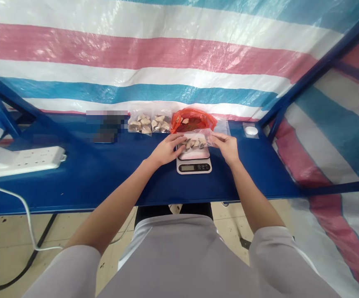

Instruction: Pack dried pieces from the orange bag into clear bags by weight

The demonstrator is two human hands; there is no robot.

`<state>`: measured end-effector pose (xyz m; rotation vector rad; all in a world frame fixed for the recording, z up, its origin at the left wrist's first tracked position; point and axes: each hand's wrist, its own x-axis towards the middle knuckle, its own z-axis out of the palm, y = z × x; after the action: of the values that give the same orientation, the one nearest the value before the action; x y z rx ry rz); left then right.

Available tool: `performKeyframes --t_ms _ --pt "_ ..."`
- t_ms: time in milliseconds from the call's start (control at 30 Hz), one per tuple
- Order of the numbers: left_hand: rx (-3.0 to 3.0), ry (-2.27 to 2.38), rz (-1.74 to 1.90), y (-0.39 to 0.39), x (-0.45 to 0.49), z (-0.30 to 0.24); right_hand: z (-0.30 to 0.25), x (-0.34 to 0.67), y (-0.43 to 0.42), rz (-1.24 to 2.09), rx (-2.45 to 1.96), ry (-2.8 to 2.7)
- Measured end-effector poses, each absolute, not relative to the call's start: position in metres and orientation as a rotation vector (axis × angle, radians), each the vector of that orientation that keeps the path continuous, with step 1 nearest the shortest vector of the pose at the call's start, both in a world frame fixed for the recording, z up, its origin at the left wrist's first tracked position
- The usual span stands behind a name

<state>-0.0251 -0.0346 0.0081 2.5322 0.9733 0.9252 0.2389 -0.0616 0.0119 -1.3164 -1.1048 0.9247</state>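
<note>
a clear plastic bag [195, 140] of pale chunks sits across the top of a digital kitchen scale [194, 161], held at both ends; i cannot tell whether its weight rests on the scale's pale platform [194, 154] or is only just above it. the left hand [166, 150] comes in from 9 o'clock, its fingers curled over the bag's left end in a grip. the right hand [224, 148] grasps the right end from 3 o'clock, pinching the plastic. at 12 o'clock, just behind the bag, lies a red plastic bag [193, 120] with dark contents and a few pale pieces. two more filled clear bags [150, 123] sit side by side at 10 o'clock. a flat clear sleeve [222, 126] is at 1 o'clock, and a round white puck [251, 130] is farther out at 2 o'clock. a blurred patch [106, 126] covers part of the blue table [235, 178] at 10 o'clock, and a white power strip [21, 161] lies well apart at 9 o'clock.
</note>
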Motion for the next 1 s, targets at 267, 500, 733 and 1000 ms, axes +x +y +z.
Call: performKeyframes --t_ms 267,500,733,1000 --pt "2.549 0.973 0.883 -0.03 -0.027 0.008 0.017 0.245 -0.058 0.98 -1.353 -1.196" --pt "2.499 0.979 0.934 -0.028 -0.024 0.015 0.033 0.247 -0.058 0.853 -1.379 -1.446" --pt "2.201 0.975 1.045 -0.021 -0.011 0.042 0.068 0.234 -0.052 0.81 -1.219 -1.677" --pt "1.614 0.906 0.992 -0.003 -0.002 0.07 0.1 0.219 -0.038 0.84 -1.127 -1.831"
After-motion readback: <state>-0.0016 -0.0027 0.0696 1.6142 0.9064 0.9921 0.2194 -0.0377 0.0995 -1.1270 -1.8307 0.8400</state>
